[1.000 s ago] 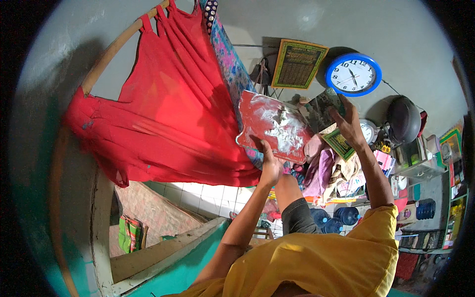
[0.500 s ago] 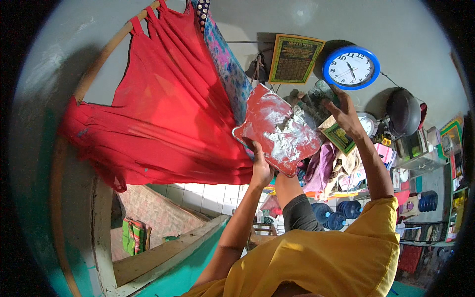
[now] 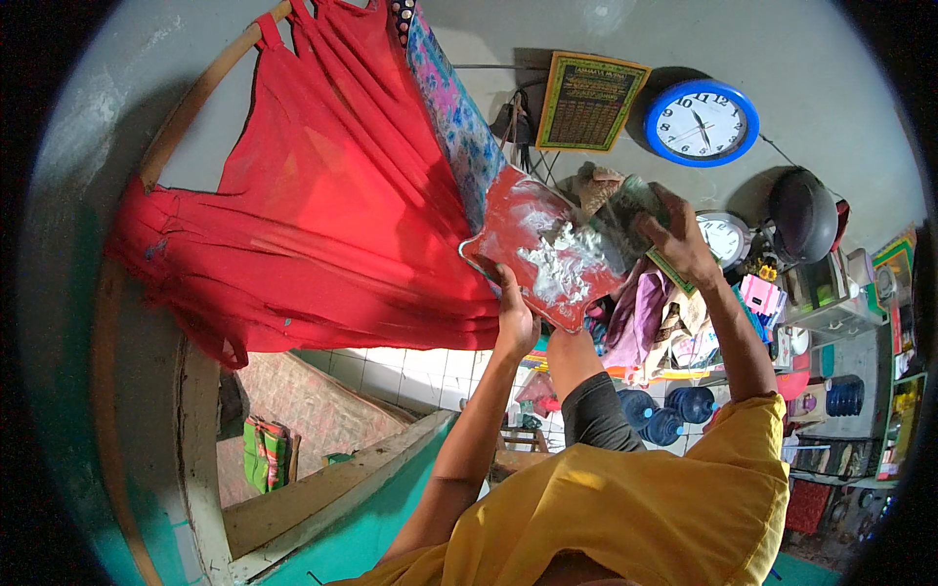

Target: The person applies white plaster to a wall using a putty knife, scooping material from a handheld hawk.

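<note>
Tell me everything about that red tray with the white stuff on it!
The red tray looks like plastic, flat with a raised rim, held up and tilted. White powdery lumps cover its middle. The left hand grips its lower edge; the right hand is at its far side, holding a greenish packet.

- The red tray (image 3: 542, 249) you hold up is tilted, with white powder on its surface.
- The green packet (image 3: 640, 210) sits at its upper right edge.

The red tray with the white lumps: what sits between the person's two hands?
In the head view, the red tray spans between the left hand and right hand, with white lumps on it.
</note>
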Motion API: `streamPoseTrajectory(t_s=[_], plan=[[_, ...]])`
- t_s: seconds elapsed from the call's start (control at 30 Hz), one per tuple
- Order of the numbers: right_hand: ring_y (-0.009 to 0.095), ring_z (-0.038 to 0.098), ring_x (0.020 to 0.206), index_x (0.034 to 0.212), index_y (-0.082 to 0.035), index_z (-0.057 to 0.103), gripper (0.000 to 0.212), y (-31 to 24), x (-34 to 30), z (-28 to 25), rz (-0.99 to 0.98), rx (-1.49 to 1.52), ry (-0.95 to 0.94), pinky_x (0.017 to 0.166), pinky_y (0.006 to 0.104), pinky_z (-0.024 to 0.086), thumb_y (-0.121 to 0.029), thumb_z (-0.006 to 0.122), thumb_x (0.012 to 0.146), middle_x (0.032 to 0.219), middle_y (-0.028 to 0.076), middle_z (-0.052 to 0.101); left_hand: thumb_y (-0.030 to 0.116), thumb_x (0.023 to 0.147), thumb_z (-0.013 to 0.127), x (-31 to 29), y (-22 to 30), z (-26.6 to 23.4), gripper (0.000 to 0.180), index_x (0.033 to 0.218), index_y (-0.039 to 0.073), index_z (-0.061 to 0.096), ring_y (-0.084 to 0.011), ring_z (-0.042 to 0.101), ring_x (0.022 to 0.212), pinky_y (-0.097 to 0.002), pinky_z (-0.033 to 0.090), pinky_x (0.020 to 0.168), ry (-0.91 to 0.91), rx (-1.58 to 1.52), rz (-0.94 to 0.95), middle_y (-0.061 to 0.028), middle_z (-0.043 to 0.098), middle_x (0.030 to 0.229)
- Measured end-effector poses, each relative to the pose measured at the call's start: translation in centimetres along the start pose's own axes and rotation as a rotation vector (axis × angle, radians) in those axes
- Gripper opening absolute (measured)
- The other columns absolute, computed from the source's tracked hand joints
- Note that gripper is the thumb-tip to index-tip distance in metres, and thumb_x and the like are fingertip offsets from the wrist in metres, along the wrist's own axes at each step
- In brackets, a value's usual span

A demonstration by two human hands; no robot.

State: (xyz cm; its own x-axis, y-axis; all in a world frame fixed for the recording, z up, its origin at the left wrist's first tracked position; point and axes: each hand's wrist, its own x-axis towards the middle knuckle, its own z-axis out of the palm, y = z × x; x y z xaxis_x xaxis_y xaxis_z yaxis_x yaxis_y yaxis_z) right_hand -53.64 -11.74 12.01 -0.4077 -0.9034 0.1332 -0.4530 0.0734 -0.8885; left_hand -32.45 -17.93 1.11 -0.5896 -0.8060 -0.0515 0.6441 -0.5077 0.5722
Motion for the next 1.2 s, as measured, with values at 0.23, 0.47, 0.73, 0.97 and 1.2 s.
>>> streamPoseTrajectory(t_s=[0.23,0.47,0.73,0.97,1.2], plan=[[0.021,0.04,0.112,0.125,0.006,0.031,0.056,0.6,-1.4,1.7,0.08,0.075,-0.144,0.093,0.0306,0.034,-0.011,0.059,0.08,0.124,0.018,0.04,0.062,0.081,0.033,1.0,-0.7,-0.8,0.072,0.13,0.011,0.024,-0.0232,0.041,0.116,-0.0425,0.034,0.096,0.082,0.015,0.013,-0.0061,0.036,0.128],[0.019,0.053,0.093,0.105,0.008,0.049,0.031,-0.6,-1.8,1.9,-0.206,-0.332,-0.056,0.079,0.0299,0.042,-0.004,0.057,0.077,0.1,0.019,0.056,0.064,0.081,0.031,0.7,-0.9,0.4,0.077,0.134,0.011,0.017,-0.0235,0.038,0.118,-0.0424,0.033,0.096,0.104,0.037,-0.018,-0.0075,0.033,0.131],[0.027,0.047,0.069,0.096,-0.005,0.056,0.033,-3.5,-4.5,4.3,-0.859,-0.791,-0.078,0.068,0.0373,0.039,-0.004,0.062,0.064,0.074,0.009,0.05,0.067,0.08,0.026,1.8,-0.9,-0.3,0.079,0.132,0.009,0.02,-0.022,0.038,0.118,-0.0419,0.03,0.098,0.059,0.07,-0.087,-0.0085,0.036,0.129],[0.034,0.052,0.082,0.108,0.002,0.049,0.034,-2.8,-1.6,2.7,-0.456,-0.477,-0.026,0.076,0.0385,0.04,-0.007,0.057,0.077,0.093,0.02,0.056,0.066,0.08,0.024,2.0,-2.4,-1.8,0.076,0.131,0.009,0.024,-0.0221,0.046,0.11,-0.0395,0.039,0.091,0.129,0.122,-0.052,-0.009,0.041,0.124],[0.015,0.048,0.098,0.122,0.003,0.041,0.047,-0.9,0.6,2.7,-0.195,-0.023,-0.297,0.086,0.0286,0.038,-0.012,0.058,0.081,0.108,0.012,0.055,0.069,0.079,0.022,1.9,-2.0,-3.6,0.077,0.123,0.007,0.035,-0.0237,0.052,0.102,-0.0405,0.042,0.088,-0.095,0.037,-0.272,-0.0096,0.05,0.115]])
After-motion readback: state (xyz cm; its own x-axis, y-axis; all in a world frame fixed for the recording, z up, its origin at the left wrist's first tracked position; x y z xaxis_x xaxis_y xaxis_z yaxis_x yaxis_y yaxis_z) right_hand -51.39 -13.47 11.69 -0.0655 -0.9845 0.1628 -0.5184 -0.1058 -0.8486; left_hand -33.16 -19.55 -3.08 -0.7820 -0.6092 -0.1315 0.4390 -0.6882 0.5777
